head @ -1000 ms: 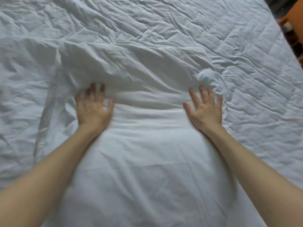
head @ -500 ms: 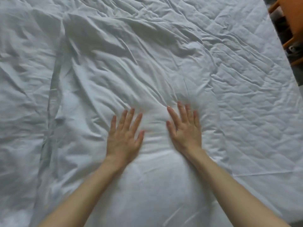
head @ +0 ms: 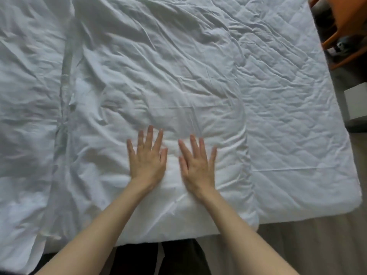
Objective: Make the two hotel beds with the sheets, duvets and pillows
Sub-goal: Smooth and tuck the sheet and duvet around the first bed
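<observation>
Both hands lie flat, palms down, on the bedding: the left hand (head: 148, 161) and the right hand (head: 198, 165) are side by side, close but not touching, fingers straight and fanned, gripping nothing. They rest on the puffy white duvet (head: 168, 76), near its front edge, close to where the person stands at the side of the bed. With the palms spread wide like that, I'd say the point is to press air out and flatten the creases, not to lift or drag anything.

The duvet lies as a long band running away from the person across the bed. It is wrinkled further up and somewhat smoother around the hands. To its right the quilted mattress cover (head: 294, 126) is bare out to the corner, so the duvet is not yet spread over the full width. To its left lies a crumpled sheet (head: 25, 116), with a bunched seam between the two.

An orange wooden chair (head: 345, 20) stands beyond the far right corner. No pillow shows from here.
</observation>
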### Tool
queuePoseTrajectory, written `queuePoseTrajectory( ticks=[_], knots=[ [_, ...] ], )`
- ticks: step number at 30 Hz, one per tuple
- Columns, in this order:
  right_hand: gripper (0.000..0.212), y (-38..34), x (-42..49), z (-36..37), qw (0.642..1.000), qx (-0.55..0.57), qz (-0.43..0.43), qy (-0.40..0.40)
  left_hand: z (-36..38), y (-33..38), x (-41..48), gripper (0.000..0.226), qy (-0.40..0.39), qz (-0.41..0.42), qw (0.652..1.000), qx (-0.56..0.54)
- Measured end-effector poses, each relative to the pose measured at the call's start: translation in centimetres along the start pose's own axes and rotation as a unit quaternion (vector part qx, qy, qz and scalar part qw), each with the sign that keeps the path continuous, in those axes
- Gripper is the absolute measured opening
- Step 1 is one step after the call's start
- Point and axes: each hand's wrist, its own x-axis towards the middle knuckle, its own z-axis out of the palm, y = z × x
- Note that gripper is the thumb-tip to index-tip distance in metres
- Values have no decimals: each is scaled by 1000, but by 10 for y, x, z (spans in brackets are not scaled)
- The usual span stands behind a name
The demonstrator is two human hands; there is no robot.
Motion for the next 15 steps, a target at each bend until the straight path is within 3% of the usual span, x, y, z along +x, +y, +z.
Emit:
queuePoseTrajectory(
  ticks=[5, 10, 13, 15],
  knots=[
    [58, 74, -59, 8, 993, -86, 79, -26, 22, -48, -47, 62, 25, -42, 998, 32],
    [60, 115, -78, -19, 982, -68, 129, -116, 24, -60, -78, 62, 8, -127, 992, 26],
    [61, 98, -77, -28, 990, -65, 103, -67, 15, -38, -95, 64, -21, -202, 979, 6],
    [59, 74, -83, -26, 999, -38, 28, -26, 9, -10, -108, 61, 3, -146, 989, 5]
  ],
)
